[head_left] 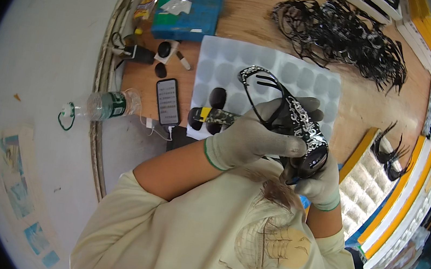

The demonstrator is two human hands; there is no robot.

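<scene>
Both my hands wear pale grey gloves with green cuffs. They meet over the work table, holding a pair of black glasses (304, 121) with a white ornamental pattern along the temple. My left hand (253, 139) has its thumb pressed along the patterned part and its fingers behind. At the lower end, my right hand (320, 187) grips around the dark front of the glasses, partly hidden by it. Beneath lies a white sheet (212, 52) with rows of grey ovals. Dark oval lenses (218, 98) sit on its left side, beside a camouflage-patterned strip (220, 117) with a yellow band.
Black glasses frames (342, 39) lie piled at the far right. A phone (168, 101) with a cable and a plastic bottle (107, 105) are on the left. Behind them is a blue box (187, 16). Yellow-edged trays (370, 182) stand at the right, one holding black pieces (395, 155).
</scene>
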